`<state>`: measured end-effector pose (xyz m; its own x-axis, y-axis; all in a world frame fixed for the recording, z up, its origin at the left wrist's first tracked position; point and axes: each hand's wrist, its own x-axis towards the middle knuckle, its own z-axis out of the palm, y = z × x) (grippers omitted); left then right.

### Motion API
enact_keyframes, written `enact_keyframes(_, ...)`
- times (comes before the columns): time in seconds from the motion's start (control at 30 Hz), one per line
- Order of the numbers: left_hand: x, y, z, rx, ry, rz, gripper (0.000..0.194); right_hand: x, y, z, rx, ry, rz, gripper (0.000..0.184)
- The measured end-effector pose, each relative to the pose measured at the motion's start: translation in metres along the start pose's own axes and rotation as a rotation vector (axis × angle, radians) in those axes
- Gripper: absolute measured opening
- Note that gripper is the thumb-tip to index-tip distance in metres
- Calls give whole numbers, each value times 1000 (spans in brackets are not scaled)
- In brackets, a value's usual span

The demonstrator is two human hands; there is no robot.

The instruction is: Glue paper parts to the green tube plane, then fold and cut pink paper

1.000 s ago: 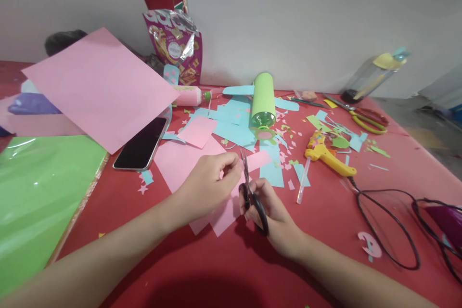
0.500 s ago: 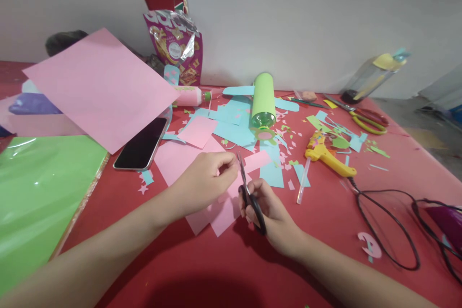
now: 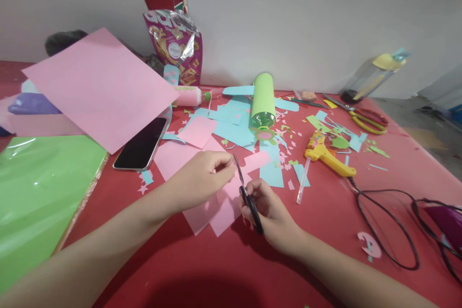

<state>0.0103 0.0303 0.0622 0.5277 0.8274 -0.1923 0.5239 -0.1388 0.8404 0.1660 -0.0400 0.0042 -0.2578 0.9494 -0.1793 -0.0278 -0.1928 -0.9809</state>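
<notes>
My left hand (image 3: 202, 179) pinches a small piece of pink paper (image 3: 225, 171) just above the red table (image 3: 202, 269). My right hand (image 3: 272, 211) grips black-handled scissors (image 3: 248, 199), blades pointing up and away, right beside the pinched paper. Under both hands lie larger pink paper pieces (image 3: 212, 211). Whether the blades touch the paper cannot be made out.
A phone (image 3: 141, 143) lies left of my hands, a big pink sheet (image 3: 99, 86) and green sheets (image 3: 39, 187) farther left. Behind are a green-wrapped bottle (image 3: 263, 101), blue scraps (image 3: 231, 125), a snack bag (image 3: 176, 43). To the right are a yellow glue gun (image 3: 327, 154), its black cord (image 3: 386, 221), red-yellow scissors (image 3: 364, 118).
The scissors have tilted a little to the left and my right hand has slid slightly lower. My left hand has shifted a bit left with the pink piece.
</notes>
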Motion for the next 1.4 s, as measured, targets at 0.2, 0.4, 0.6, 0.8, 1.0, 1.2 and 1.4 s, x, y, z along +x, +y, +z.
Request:
enact_keyframes(0.2, 1, 1, -1, -29, 2, -24, 25, 2, 5, -2, -43, 29, -5, 18)
enact_keyframes(0.4, 1, 1, 0, -108, -22, -72, 26, 6, 5, 0, 57, 130, 16, 25)
enact_keyframes(0.6, 2, -4, 6, -75, -178, -20, 24, 9, -2, -2, 199, 135, -112, 42)
enact_keyframes(0.8, -1, -5, 12, 81, -344, 105, 21, 7, -6, -1, 198, 157, -205, 39)
enact_keyframes(1.0, 0, -5, 13, 177, -384, 165, 21, 7, -4, -1, 245, 115, -171, 40)
enact_keyframes(1.2, 0, -9, 13, 243, -429, 180, 22, 8, -4, -2, 269, 75, -131, 42)
enact_keyframes(1.4, 2, -7, 9, 313, -414, 185, 26, 8, -3, -2, 271, 109, -110, 43)
